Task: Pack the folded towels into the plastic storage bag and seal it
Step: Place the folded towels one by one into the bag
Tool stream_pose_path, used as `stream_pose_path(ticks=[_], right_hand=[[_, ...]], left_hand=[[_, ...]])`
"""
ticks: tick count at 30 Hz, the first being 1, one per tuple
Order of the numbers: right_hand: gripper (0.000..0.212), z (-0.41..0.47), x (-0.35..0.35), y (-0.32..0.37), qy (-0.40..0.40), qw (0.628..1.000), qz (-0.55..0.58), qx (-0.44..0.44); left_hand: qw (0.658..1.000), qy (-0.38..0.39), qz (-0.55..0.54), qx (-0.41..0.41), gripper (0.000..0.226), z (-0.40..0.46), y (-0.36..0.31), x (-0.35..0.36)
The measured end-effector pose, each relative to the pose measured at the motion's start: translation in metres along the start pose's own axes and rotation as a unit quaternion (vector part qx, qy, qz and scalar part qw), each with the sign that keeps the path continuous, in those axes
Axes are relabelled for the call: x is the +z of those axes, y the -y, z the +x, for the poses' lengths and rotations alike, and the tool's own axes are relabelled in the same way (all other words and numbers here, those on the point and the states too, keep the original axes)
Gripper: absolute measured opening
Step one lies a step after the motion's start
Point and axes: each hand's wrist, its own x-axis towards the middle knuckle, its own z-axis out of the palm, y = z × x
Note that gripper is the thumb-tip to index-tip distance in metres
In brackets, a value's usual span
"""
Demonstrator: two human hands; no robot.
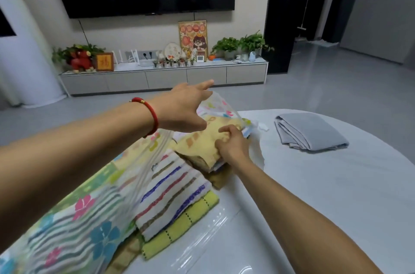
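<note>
**Bag mouth faces 3 o'clock, and that's the right hand's side**

The bag (94,213) lies long on the table (336,195), running roughly 7 to 1 o'clock, with its open flap lifted along the right edge. The towels (175,193) sit stacked half in, and the ends poke out toward 4 o'clock.

The right hand (231,145) is curled on the yellow towel (202,141) at the far end. It looks like it's shoving it in toward 9. The left hand (184,107) holds the flap up from above, index finger straight; grip is hidden.

A grey towel (310,131) waits at 2 o'clock, nearer the right hand, so I'd guess it's the one to grab it.
</note>
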Motion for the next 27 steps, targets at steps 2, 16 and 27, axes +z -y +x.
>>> stream_pose_path(ticks=[2,16,27], right_hand=[[0.032,-0.001,0.004,-0.003,-0.039,0.996,0.0,-0.075],[0.037,-0.022,-0.067,-0.03,-0.131,0.925,-0.282,-0.217],[0.034,0.072,-0.207,-0.164,-0.159,0.909,-0.378,-0.071]], left_hand=[[1.0,-0.005,0.003,0.0,0.081,-0.001,-0.001,0.004],[1.0,0.013,0.01,0.009,0.081,0.008,-0.012,0.042],[0.996,-0.031,0.072,0.053,0.068,0.025,-0.003,0.065]])
